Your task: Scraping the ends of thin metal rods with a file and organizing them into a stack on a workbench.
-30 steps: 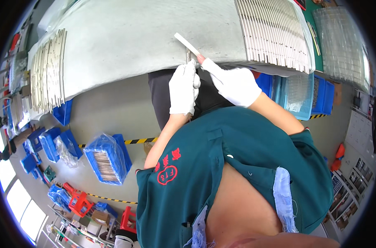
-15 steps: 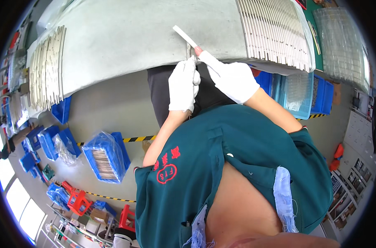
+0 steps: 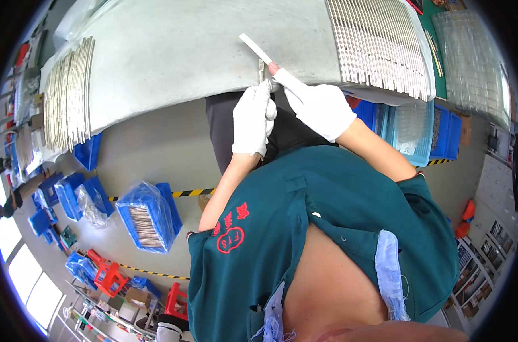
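Observation:
In a white glove, my left hand (image 3: 251,122) is closed around a slim metal rod (image 3: 261,70). The rod's tip pokes out above the fist, and a thin end shows below by the wrist. My right hand (image 3: 325,112), also gloved but with a bare fingertip showing, pinches a flat white strip (image 3: 255,48) that slants up and left over the cloth. The strip's lower end lies close to the rod tip; whether they touch I cannot tell. Both hands meet at the near edge of the grey cloth-covered table (image 3: 202,51).
Rows of metal rods lie at the table's left (image 3: 69,97) and right (image 3: 378,51). Clear plastic trays (image 3: 469,62) stand at the far right. Blue bins (image 3: 445,131) sit below the right side. A bagged blue crate of rods (image 3: 148,219) rests on the floor at left.
Both hands keep their grips in nearly the same place. A little more of the rod's tip seems to show. The whole scene has shifted slightly to the right in view.

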The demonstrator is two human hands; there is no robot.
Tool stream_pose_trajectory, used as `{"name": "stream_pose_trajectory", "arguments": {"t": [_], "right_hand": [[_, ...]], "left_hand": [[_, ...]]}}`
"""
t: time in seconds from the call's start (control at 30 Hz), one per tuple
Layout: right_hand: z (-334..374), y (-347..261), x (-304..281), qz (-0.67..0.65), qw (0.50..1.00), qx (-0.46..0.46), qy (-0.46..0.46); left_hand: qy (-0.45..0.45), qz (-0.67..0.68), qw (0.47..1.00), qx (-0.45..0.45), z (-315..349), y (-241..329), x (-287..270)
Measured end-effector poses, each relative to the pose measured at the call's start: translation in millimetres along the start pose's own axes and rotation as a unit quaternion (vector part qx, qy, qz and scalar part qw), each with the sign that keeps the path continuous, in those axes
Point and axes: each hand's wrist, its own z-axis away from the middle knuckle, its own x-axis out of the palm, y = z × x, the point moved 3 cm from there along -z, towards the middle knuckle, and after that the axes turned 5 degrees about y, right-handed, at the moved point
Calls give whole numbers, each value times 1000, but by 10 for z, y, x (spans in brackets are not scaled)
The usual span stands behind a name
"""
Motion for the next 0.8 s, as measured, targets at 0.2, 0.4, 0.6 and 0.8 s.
{"name": "stream_pose_trajectory", "arguments": {"t": [0.2, 0.4, 0.6, 0.8], "right_hand": [[44, -16, -23, 0, 999, 27, -26], [32, 142, -25, -40, 997, -63, 32], [268, 165, -173, -16, 1000, 4, -6], [173, 106, -237, 36, 994, -7, -99]], "left_hand": [[-3, 16, 999, -37, 18, 9, -7], [-54, -18, 996, -70, -30, 93, -51], [-122, -74, 982, -125, -81, 210, -165], [-118, -90, 979, -138, -107, 252, -196]]}}
